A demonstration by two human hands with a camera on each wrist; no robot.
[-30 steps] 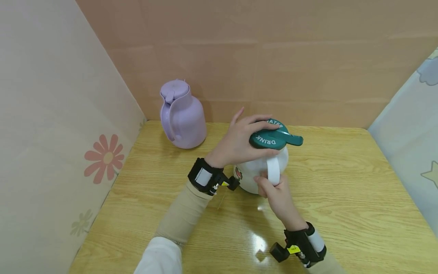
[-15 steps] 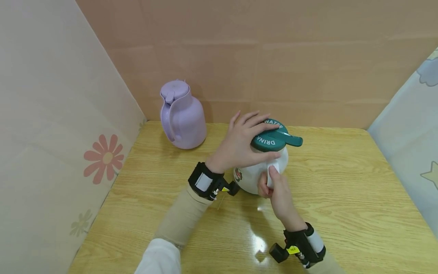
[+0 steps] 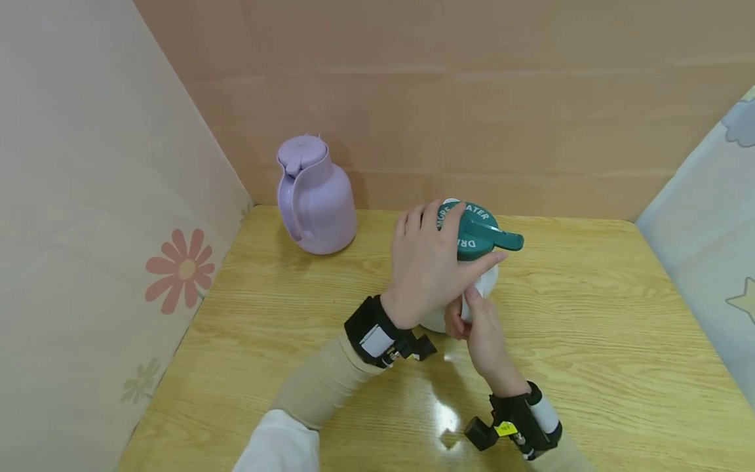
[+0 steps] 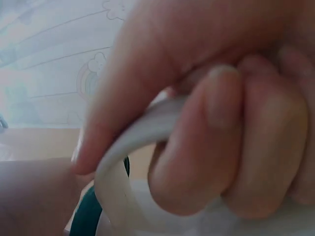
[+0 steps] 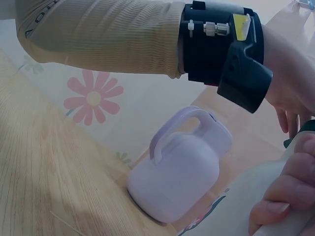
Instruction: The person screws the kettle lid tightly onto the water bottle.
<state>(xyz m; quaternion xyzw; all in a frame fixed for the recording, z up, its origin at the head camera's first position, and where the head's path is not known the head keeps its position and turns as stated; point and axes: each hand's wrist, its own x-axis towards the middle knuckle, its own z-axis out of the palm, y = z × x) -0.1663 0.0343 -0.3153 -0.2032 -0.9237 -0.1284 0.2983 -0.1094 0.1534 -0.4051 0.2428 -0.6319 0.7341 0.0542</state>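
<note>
A white jug stands on the table, topped by a round green lid with white lettering and a lever pointing right. My left hand spreads over the lid's left side, fingers bent over its edge and thumb along the near side by the lever. Below it, my right hand grips the jug's handle, thumb on top. The left wrist view shows curled fingers round the white handle. In the right wrist view, the left hand's fingers reach down at the green lid.
A lilac thermos jug with its lid on stands at the back left. The wooden table ends at a tan back wall. Patterned side walls flank it.
My left hand has turned and shifted over the lid, its thumb now reaching toward the lever. My right thumb has come onto the handle. Lid and jug look almost unmoved.
</note>
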